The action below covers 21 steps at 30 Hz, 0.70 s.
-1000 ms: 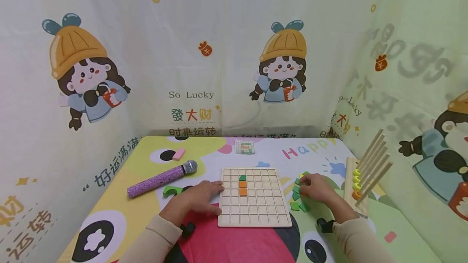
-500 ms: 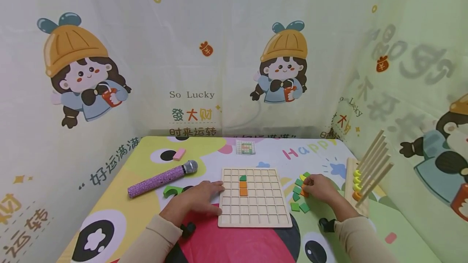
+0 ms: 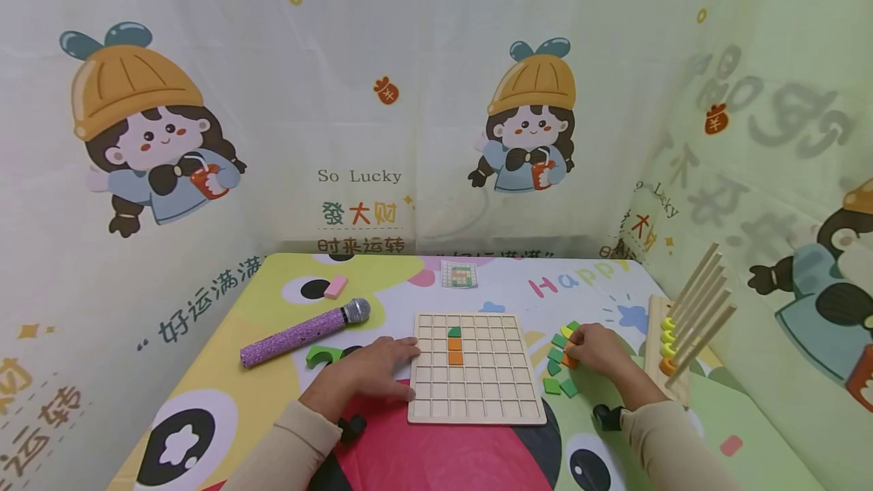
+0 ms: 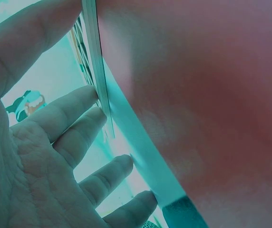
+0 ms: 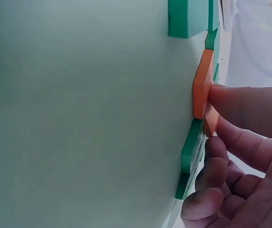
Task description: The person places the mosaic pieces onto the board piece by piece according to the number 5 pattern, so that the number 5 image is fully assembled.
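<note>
A wooden grid board [image 3: 477,400] lies on the table with a green piece [image 3: 453,332] and two orange tiles [image 3: 454,351] in one column. My left hand [image 3: 378,370] rests flat on the table, its straight fingers [image 4: 74,118] against the board's left edge [image 4: 95,61]. My right hand [image 3: 593,351] is at a loose pile of green tiles [image 3: 555,362] to the right of the board. Its curled fingertips [image 5: 231,107] pinch an orange tile [image 5: 201,90] that lies on the table among green tiles [image 5: 190,147].
A purple glitter microphone [image 3: 300,333], a green arch piece [image 3: 320,357] and a pink block [image 3: 335,287] lie left of the board. A small pattern card [image 3: 458,275] sits behind it. A wooden rod rack with coloured beads [image 3: 682,332] stands at the right edge. Printed cloth walls surround the table.
My right hand has crept slightly right within the tile pile and settled on the orange tile. My left hand and the board have stayed put.
</note>
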Each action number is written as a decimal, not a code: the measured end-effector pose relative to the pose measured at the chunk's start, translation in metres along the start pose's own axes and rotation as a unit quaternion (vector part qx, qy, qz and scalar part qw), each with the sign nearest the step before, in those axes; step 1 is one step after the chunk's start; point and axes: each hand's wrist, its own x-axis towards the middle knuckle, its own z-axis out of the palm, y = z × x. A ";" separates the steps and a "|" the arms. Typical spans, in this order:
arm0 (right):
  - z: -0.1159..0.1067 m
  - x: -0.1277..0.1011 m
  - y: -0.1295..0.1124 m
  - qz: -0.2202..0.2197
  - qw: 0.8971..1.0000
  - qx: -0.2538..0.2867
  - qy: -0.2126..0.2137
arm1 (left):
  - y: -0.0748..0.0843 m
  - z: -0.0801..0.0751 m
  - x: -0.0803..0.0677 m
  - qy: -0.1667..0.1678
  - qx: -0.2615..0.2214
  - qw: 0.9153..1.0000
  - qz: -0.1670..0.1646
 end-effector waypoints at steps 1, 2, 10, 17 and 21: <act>0.000 0.000 0.000 -0.002 1.000 0.001 0.001 | 0.000 0.000 0.000 0.001 0.000 1.000 0.001; 0.000 0.000 0.000 -0.001 1.000 0.002 0.002 | 0.000 0.000 0.000 0.001 0.000 1.000 0.001; 0.000 -0.003 -0.002 -0.020 1.000 0.013 0.010 | 0.000 0.000 0.000 -0.001 -0.006 1.000 -0.003; 0.001 -0.004 0.000 -0.018 1.000 0.022 0.009 | -0.001 0.001 0.001 0.001 0.001 1.000 -0.001; 0.000 -0.007 -0.001 -0.008 0.998 0.056 0.009 | -0.001 0.000 0.000 0.001 0.001 1.000 -0.002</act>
